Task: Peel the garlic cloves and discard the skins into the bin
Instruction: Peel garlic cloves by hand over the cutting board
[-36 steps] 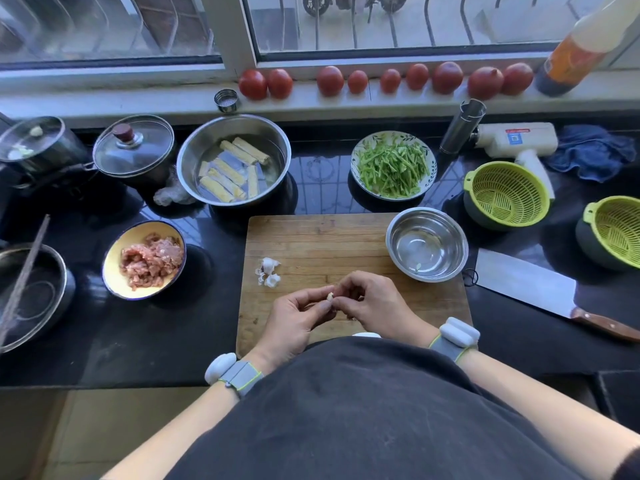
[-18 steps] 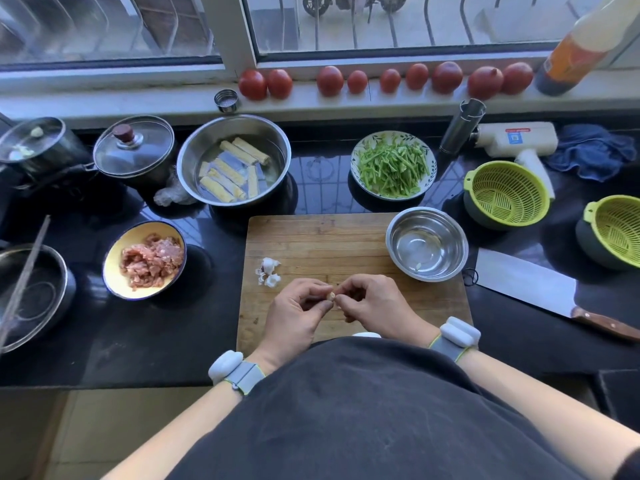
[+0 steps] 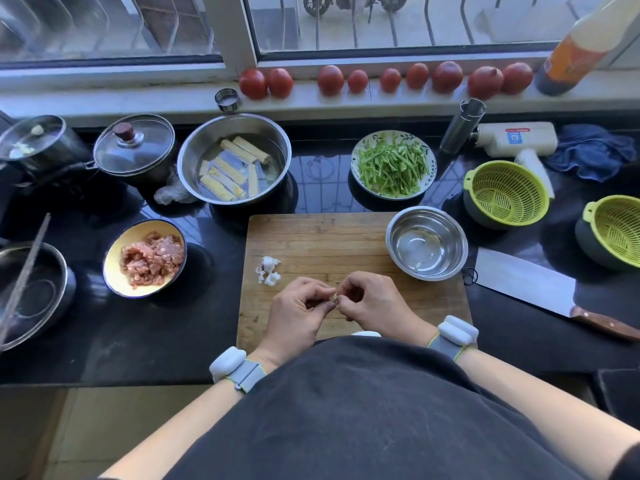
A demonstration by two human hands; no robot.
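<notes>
Head view: over the near middle of the wooden cutting board (image 3: 332, 237), the left hand (image 3: 294, 315) and the right hand (image 3: 372, 303) meet fingertip to fingertip, both with fingers curled and pinching one small garlic clove (image 3: 335, 298) between them. So little of the clove shows that its long axis and the way it points cannot be told. To the left on the board, just beyond the left hand, lies a small heap of white garlic pieces (image 3: 268, 270); whether they are cloves or skins cannot be told. A steel bowl (image 3: 426, 241) stands on the board's far right corner, with a pale scrap near its bottom. On the dark desk (image 3: 194, 323) to the right lies a cleaver (image 3: 526, 282), blade toward the board, handle pointing right and toward the person. Left of the board stands a yellow bowl of minced meat (image 3: 147, 256).
</notes>
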